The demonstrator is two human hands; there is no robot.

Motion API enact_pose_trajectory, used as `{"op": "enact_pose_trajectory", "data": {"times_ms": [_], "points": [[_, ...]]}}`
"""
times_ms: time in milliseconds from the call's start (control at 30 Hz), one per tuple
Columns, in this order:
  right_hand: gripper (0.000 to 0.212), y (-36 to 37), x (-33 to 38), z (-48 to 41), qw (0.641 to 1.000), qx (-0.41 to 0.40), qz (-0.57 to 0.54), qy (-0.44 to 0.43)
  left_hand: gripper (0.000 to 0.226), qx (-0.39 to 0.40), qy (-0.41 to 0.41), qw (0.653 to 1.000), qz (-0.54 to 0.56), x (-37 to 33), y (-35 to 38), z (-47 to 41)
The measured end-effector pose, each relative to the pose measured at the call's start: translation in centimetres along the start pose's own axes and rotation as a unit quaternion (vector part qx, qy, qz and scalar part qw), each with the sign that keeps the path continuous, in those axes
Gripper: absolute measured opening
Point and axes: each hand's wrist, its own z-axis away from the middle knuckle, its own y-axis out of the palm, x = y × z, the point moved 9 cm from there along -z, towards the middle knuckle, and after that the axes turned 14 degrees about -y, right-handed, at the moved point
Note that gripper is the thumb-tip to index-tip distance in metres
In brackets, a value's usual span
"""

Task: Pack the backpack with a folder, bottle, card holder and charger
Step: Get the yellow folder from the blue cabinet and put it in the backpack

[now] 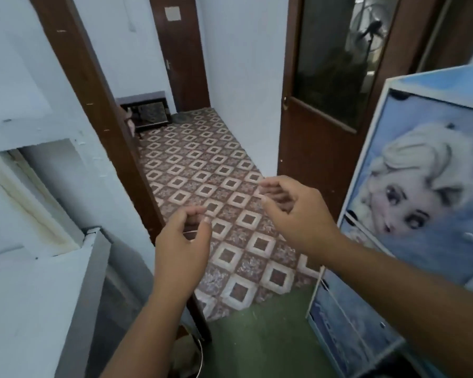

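The right hand (295, 211) hung raised over the patterned floor (202, 165), fingers loosely curled, grip released; the left hand (182, 241) curled fingers toward thumb, grip unclear.

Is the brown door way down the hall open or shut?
Shut. The far door fills its frame, and no gap shows along its edges.

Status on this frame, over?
Left hand and right hand raised, loosely curled, empty. Backpack and items not in view. Blue cabinet close at right.
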Motion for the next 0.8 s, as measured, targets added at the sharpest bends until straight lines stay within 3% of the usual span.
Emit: {"op": "enact_pose_trajectory", "data": {"times_ms": [167, 400, 600, 800], "points": [[0.025, -11.6, 0.4, 7.1, 0.991, -0.105, 0.064, 0.050, 0.018, 0.155, 0.054, 0.986, 0.035, -5.5, 12.0, 5.8], [0.020, -23.3, 1.1, 16.2, 0.964, -0.220, 0.113, 0.102, 0.023, 0.305, 0.139, 0.939, 0.072, -14.3, 25.4, 14.3], [0.020, -28.5, 0.0, 22.6, 0.943, -0.266, 0.139, 0.145, 0.011, 0.348, 0.146, 0.925, 0.054, -15.0, 31.8, 18.4], [0.020, -29.8, -1.6, 24.8, 0.926, -0.281, 0.146, 0.205, 0.009, 0.357, 0.089, 0.930, 0.016, -12.5, 34.8, 16.2]]}}
